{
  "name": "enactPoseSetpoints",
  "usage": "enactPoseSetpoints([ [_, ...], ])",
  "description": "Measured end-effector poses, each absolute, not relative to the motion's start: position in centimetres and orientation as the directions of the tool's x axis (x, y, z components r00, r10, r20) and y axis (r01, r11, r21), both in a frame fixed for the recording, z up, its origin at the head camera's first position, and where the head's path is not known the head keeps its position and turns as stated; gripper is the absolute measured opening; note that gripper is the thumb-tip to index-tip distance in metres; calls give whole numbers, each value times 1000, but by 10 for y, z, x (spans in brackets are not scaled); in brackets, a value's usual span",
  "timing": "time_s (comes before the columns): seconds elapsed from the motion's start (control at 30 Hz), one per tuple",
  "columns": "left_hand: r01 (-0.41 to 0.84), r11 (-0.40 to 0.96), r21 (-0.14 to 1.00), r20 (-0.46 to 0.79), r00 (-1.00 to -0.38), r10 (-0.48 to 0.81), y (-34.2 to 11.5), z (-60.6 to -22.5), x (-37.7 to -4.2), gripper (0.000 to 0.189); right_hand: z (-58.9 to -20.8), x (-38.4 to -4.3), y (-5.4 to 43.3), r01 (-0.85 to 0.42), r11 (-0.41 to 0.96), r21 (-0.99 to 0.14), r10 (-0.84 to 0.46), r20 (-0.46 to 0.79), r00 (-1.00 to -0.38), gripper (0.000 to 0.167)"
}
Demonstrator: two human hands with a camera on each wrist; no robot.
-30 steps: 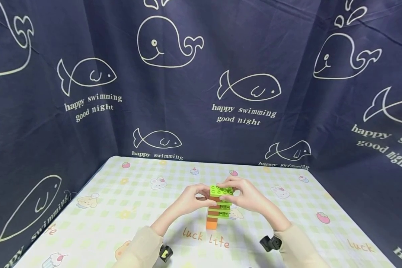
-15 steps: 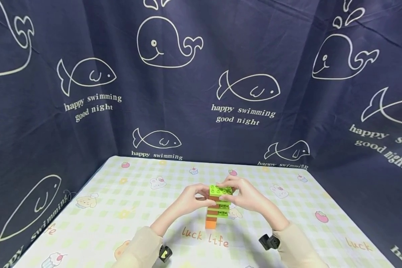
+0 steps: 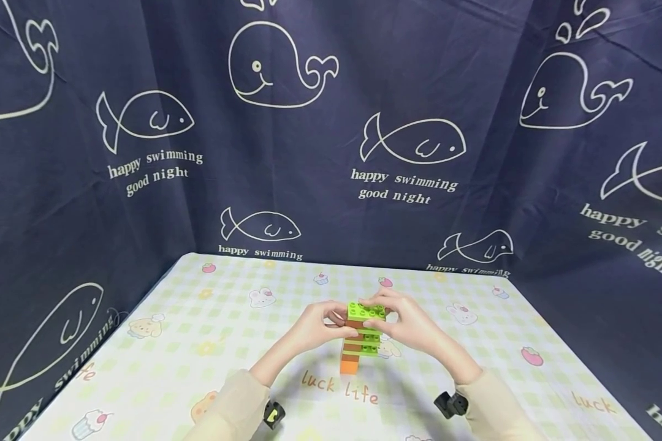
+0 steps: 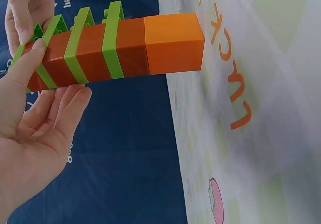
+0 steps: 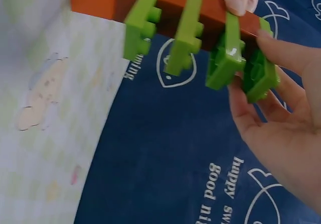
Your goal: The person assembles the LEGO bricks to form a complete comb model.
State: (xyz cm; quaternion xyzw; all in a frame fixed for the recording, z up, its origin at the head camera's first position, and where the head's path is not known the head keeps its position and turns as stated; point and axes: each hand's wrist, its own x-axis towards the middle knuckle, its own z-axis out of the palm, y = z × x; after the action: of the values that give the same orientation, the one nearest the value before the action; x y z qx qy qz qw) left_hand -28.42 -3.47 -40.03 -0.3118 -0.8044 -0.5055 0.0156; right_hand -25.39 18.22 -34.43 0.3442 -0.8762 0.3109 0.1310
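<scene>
A tower of toy building bricks stands upright between my hands, its lower end at the tablecloth. At its foot is an orange brick (image 3: pixel 349 365); above it brown bricks (image 4: pixel 96 50) alternate with green plates (image 5: pixel 186 30) that jut out to the right. My left hand (image 3: pixel 315 324) grips the upper bricks from the left, thumb on the near face and fingers behind. My right hand (image 3: pixel 410 320) pinches the top green plate (image 3: pixel 360 316) at its right end, its thumb in front and fingers over the far side.
A pale checked tablecloth (image 3: pixel 215 318) with printed animals and lettering covers the table. Dark blue curtains (image 3: pixel 320 165) with whale and fish outlines hang behind and at both sides. Black wrist cameras (image 3: pixel 451 404) sit below both forearms.
The head view has shifted slightly. Both hands keep their hold on the tower in nearly the same place.
</scene>
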Motion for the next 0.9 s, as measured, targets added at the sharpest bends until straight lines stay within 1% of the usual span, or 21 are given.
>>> enactPoseSetpoints([
  [0.1, 519, 296, 802, 342, -805, 485, -35, -402, -285, 29, -350, -254, 182, -688, 551, -473, -494, 480, -725, 35],
  [0.2, 517, 294, 804, 342, -806, 483, -35, -402, -285, 29, -354, -255, 182, -679, 538, -500, -464, 496, -734, 37],
  [0.27, 516, 292, 805, 343, -807, 481, -35, -403, -285, 29, -356, -255, 183, -657, 540, -526, -443, 486, -754, 40],
  [0.4, 520, 293, 803, 347, -806, 480, -34, -403, -285, 30, -359, -254, 184, -581, 551, -600, -379, 440, -814, 47],
  [0.53, 512, 288, 809, 342, -809, 479, -34, -403, -285, 29, -362, -253, 186, -537, 537, -651, -332, 421, -844, 44],
  [0.63, 505, 279, 817, 338, -811, 477, -33, -402, -284, 29, -366, -252, 189, -550, 508, -662, -324, 445, -835, 38],
  [0.7, 501, 278, 819, 335, -813, 476, -33, -402, -285, 29, -369, -252, 191, -575, 486, -659, -325, 474, -818, 36],
  [0.9, 483, 286, 827, 324, -827, 459, -34, -404, -284, 30, -370, -247, 190, -651, 466, -599, -326, 568, -756, 35],
])
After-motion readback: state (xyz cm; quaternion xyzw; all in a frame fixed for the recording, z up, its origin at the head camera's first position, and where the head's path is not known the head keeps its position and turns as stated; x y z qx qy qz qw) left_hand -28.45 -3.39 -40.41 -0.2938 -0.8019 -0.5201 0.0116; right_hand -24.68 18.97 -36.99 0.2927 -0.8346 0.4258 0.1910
